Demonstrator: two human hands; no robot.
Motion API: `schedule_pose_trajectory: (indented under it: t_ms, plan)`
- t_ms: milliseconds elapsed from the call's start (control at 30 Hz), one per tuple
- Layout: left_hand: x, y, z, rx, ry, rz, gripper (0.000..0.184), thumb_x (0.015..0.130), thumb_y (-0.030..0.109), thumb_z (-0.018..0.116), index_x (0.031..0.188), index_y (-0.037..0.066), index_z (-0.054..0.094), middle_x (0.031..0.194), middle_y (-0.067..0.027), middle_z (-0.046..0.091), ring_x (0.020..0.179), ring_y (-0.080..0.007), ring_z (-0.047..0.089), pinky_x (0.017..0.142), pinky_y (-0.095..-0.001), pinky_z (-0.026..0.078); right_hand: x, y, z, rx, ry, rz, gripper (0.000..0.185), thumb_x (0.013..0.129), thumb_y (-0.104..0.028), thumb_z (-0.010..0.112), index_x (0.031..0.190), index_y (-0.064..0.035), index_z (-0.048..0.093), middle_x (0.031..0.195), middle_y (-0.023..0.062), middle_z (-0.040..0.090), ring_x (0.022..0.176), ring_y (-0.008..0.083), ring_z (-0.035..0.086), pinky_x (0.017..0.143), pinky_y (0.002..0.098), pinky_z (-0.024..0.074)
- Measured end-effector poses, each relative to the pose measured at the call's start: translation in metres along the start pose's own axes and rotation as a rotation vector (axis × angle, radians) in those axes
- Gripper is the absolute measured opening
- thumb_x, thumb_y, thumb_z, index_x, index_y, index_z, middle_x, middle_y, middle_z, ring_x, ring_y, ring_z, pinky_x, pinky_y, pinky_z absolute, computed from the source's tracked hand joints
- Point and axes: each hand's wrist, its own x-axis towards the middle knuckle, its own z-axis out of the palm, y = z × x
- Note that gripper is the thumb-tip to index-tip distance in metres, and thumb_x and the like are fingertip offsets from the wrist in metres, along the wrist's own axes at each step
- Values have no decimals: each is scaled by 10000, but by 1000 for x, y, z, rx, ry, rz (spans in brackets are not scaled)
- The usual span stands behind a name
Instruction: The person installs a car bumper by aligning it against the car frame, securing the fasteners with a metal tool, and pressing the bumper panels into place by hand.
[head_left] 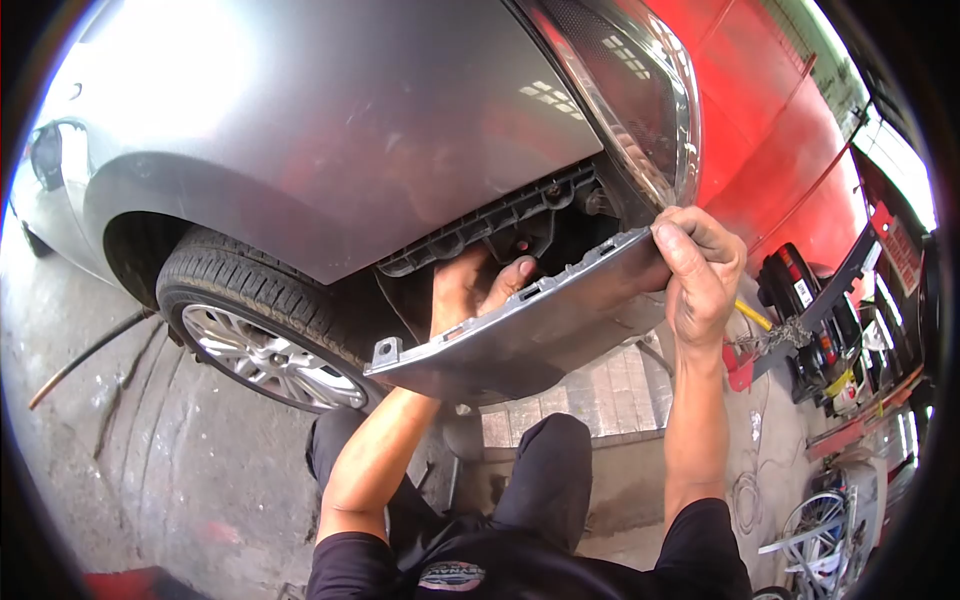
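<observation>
A grey bumper cover [560, 345] hangs partly off the car, with a gap between its clipped top edge and the grey fender [400, 130]. My right hand [700, 265] pinches its upper corner between thumb and fingers, just below the headlight [650, 90]. From beneath, my left arm passes behind the cover. My left hand [475, 285] is in the gap near the black plastic bracket [480, 225]; its thumb shows by the cover's edge, but the other fingers are mostly hidden.
The front wheel [270, 350] stands at left, with a dark hose [90, 355] on the concrete floor beyond it. A red panel [770, 130] rises behind the headlight. Car lights, a chain [785, 338] and other parts crowd the right side. My knees are below the cover.
</observation>
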Motion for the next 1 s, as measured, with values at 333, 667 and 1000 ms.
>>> schedule_pose_trajectory:
  t_ms: [333,667,1000]
  plan:
    - [-1,-6,-7,-10,-63,-41,280,874,184,752,1036,-41,717,911,-79,730,813,-106,657,734,-264,526,3,0,1,51,-55,60,127,904,-71,659,799,3,656,689,-53,567,625,23,438,585,208,323]
    - [-12,-32,-33,-306,-290,-542,389,1003,308,608,1224,-9,643,1090,-94,703,964,-141,636,854,-310,529,2,-7,11,105,-97,152,108,877,-26,720,963,38,728,824,27,711,752,81,630,701,221,483]
    - [-90,14,-75,-1238,-5,-430,454,1076,416,421,1246,24,575,1209,-73,631,1070,-232,597,1031,-380,429,0,0,15,-126,-92,-7,190,889,-97,749,1000,55,725,850,75,721,731,131,647,665,271,503]
